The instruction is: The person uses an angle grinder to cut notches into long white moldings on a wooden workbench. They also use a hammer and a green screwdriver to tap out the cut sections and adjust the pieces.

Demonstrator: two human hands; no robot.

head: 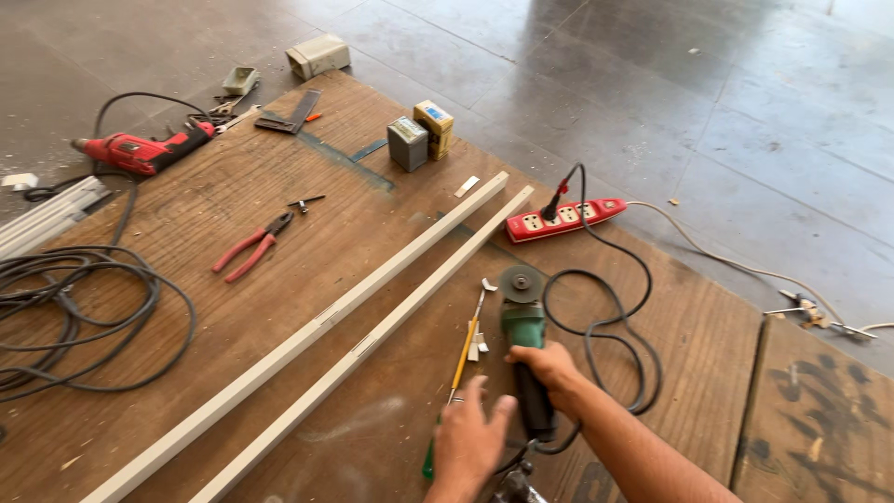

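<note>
Fingers of the right hand (pixel 551 365) are wrapping around the black handle of the green grinder (pixel 523 349), which is lying on the plywood (pixel 307 158) with its disc pointing away from the person and its cord (pixel 615 317) looping off to the red power strip (pixel 563 220). Just left of it, the left hand (pixel 468 436) is hovering with fingers spread and loose, gripping nothing, its fingertips coming close to the grinder's handle and sitting over the yellow-shafted screwdriver (pixel 458 365). Two long white strips (pixel 354 321) are lying diagonally further left.
</note>
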